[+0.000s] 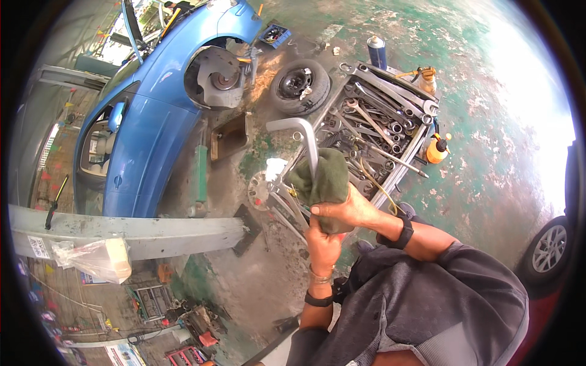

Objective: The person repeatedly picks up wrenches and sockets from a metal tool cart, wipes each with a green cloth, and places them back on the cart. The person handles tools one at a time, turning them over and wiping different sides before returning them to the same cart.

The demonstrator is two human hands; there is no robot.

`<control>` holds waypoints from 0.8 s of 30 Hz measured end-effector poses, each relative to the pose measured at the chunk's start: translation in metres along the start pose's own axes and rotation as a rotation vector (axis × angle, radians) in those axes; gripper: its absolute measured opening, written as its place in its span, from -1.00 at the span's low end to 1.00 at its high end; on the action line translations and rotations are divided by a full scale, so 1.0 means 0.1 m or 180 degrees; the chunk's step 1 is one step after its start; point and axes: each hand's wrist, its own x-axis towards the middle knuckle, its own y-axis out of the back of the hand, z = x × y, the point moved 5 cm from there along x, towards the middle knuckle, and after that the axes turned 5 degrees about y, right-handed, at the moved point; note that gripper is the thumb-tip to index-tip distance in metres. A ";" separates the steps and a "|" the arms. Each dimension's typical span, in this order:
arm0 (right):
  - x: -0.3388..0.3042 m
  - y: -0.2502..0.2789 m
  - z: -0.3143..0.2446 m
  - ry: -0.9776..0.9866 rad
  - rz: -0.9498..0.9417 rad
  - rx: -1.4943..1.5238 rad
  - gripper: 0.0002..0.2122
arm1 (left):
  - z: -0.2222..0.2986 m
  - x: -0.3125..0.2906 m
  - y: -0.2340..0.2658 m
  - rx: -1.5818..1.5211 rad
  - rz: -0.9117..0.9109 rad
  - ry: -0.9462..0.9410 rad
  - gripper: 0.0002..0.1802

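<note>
Left hand point(323, 245) closed, low on the bundle; right hand point(355, 209) closed just above it, touching it, thumb laid across. Both are clamped on a green cloth point(329, 174), bunched and held over the near side of the tool tray point(420, 139). By the cloth an L-shaped metal bar point(312, 146) is wrapped; its upper shank and bent end are left bare, pointing up and to the left. Its lower end is hidden.

Work judged to be a wipe-down, partway through: bar not yet laid down, cloth not yet put aside. Whether the bare length has been cleaned cannot be told; the covered length is probably being dealt with now.

In the tray, combination wrenches point(373, 119) are heaped loosely, unsorted; if they are to be cleaned as well, much is left. An orange spray bottle point(437, 152) is stood just beside the tray.

Farther off, a loose wheel point(297, 84) is laid flat on the floor. Beyond, on the blue car point(149, 128), the brake disc point(226, 79) is exposed; wheel fitting there is judged undone.
</note>
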 end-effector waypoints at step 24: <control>-0.49 0.09 0.09 -0.0445 -0.1979 -0.3085 -0.64 | -0.14 0.44 0.98 -0.3520 0.1346 0.0583 -0.59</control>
